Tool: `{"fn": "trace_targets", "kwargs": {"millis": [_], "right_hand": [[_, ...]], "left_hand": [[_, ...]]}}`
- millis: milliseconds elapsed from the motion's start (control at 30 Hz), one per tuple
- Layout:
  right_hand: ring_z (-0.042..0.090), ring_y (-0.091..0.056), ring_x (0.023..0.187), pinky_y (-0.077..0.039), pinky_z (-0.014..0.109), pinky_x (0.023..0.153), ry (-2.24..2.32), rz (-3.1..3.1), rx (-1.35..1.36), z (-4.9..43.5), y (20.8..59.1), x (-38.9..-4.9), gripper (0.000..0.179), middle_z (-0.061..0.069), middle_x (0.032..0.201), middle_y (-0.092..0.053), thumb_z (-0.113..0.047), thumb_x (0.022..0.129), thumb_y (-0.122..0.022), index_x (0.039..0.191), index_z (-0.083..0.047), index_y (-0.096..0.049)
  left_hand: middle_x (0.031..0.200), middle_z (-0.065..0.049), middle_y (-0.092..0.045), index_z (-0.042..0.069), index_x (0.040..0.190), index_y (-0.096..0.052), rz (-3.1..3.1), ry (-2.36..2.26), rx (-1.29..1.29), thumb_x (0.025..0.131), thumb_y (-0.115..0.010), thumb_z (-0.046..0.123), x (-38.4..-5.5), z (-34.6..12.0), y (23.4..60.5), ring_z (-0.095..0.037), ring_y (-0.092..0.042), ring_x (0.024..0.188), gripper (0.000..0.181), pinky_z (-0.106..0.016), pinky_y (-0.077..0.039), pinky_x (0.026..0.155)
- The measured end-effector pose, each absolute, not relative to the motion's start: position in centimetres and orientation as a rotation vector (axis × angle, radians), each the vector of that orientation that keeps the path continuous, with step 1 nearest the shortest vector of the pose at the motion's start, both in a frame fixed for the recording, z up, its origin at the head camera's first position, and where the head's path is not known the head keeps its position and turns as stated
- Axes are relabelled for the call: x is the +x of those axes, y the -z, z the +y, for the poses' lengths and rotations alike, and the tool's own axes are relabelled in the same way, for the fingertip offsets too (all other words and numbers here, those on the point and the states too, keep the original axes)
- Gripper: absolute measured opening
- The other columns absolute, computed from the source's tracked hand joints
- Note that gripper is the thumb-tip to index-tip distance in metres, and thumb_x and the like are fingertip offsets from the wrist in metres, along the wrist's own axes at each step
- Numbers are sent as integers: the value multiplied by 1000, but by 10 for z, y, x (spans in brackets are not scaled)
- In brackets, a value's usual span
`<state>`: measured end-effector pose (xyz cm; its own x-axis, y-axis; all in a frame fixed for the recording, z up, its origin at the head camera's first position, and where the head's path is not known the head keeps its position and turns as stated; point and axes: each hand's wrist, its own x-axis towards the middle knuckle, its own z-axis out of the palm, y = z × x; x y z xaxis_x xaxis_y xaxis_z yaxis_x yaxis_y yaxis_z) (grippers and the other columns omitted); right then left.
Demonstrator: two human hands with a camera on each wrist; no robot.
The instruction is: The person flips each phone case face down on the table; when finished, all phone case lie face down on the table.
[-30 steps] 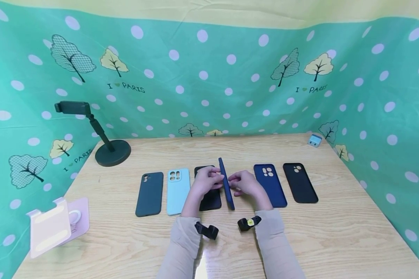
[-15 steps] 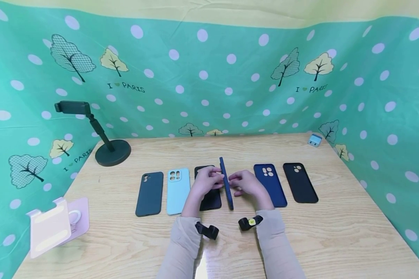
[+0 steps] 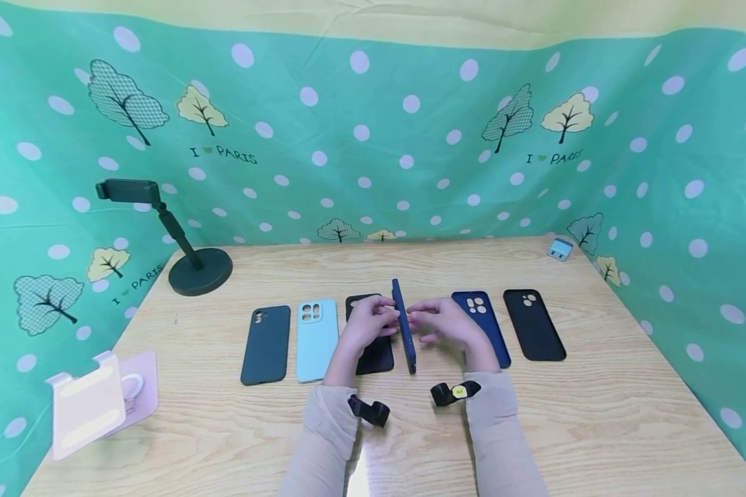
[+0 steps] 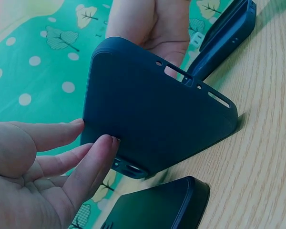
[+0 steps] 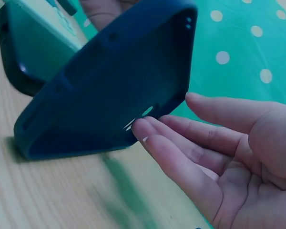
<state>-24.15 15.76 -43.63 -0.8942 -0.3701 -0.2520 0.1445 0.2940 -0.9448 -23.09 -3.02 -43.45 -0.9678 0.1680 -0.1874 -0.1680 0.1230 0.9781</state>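
A dark blue phone case (image 3: 405, 338) stands on one long edge, its camera cutouts (image 5: 147, 111) low at the far end. My left hand (image 3: 363, 324) holds it from the left, thumb at the upper edge and fingertips against the back. From the other side, my right hand (image 3: 452, 323) touches it with fairly straight fingers: thumb by the upper rim, other fingertips reaching the hollow inside, as the right wrist view shows. Under my left hand lies a black phone case (image 3: 377, 357), partly hidden. Another navy phone case (image 3: 492, 342) lies beside my right hand.
On the left lie a dark teal phone case (image 3: 266, 348) and a light blue one (image 3: 317, 345); a black one (image 3: 535, 331) lies at right. A black phone stand (image 3: 200, 271), a pink folding stand (image 3: 90, 411) and a blue charger plug (image 3: 560, 249) stand around them.
My right hand has shifted slightly right, with its wrist turned and its fingers a little straighter. The upright case has tilted slightly. My left hand stays nearly still.
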Motion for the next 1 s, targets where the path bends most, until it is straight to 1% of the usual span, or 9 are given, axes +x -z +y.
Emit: {"fn": "trace_targets", "kwargs": {"millis": [100, 200, 300, 400, 533, 633, 733, 833, 1000], "right_hand": [[23, -66, 107, -61, 36, 78, 1653, 2114, -220, 158, 434, -241, 38, 25, 122, -63, -14, 99, -54, 128, 10, -55], [24, -65, 108, -61, 36, 78, 1665, 2092, -241, 160, 431, -240, 38, 25, 123, -62, -15, 99, -54, 127, 10, -55], [25, -64, 111, -61, 37, 80, 1664, 2075, -268, 161, 428, -238, 39, 26, 126, -60, -16, 99, -53, 128, 11, -55], [26, -63, 113, -61, 38, 81, 1654, 2066, -290, 161, 427, -237, 39, 27, 129, -58, -16, 99, -53, 128, 11, -54], [25, -64, 111, -60, 39, 82, 1642, 2063, -295, 162, 427, -238, 40, 28, 129, -58, -14, 97, -56, 127, 12, -54], [22, -66, 105, -61, 40, 81, 1634, 2064, -315, 163, 425, -237, 41, 27, 125, -61, -15, 95, -60, 126, 12, -55], [19, -68, 100, -61, 39, 78, 1628, 2067, -371, 164, 423, -236, 44, 23, 120, -65, -19, 94, -62, 124, 12, -55], [18, -69, 97, -61, 39, 77, 1623, 2075, -401, 165, 421, -234, 44, 21, 116, -67, -21, 95, -62, 123, 12, -57], [22, -68, 100, -61, 39, 79, 1580, 2120, -347, 166, 423, -236, 38, 28, 122, -62, -14, 96, -58, 124, 12, -56]], "left_hand": [[96, -16, -64, -7, 122, -57, 2149, -1919, -1, 94, -60, 3, -231, -30, 435, -28, -70, 90, 31, -33, -61, 77], [99, -21, -65, -7, 123, -57, 2145, -1910, 8, 94, -61, 5, -231, -29, 436, -33, -69, 95, 32, -33, -61, 77], [104, -25, -65, -7, 123, -56, 2138, -1902, 14, 94, -61, 6, -232, -28, 438, -36, -69, 97, 32, -34, -61, 79], [106, -26, -64, -7, 123, -56, 2134, -1891, 8, 94, -61, 8, -232, -28, 439, -37, -68, 98, 33, -33, -61, 80], [102, -24, -65, -7, 123, -56, 2149, -1858, 10, 94, -62, 9, -231, -27, 441, -34, -70, 94, 34, -31, -61, 77], [97, -19, -65, -8, 122, -56, 2156, -1835, 9, 94, -63, 9, -231, -25, 443, -28, -71, 87, 34, -31, -61, 75], [94, -17, -65, -9, 122, -55, 2162, -1823, 11, 93, -63, 8, -232, -23, 445, -23, -70, 83, 35, -32, -62, 75], [96, -18, -66, -9, 122, -55, 2172, -1811, 8, 93, -64, 8, -232, -21, 448, -22, -70, 83, 35, -34, -62, 76], [99, -21, -67, -11, 123, -57, 2200, -1769, 17, 93, -64, 10, -231, -19, 449, -23, -71, 82, 37, -34, -62, 76]]}}
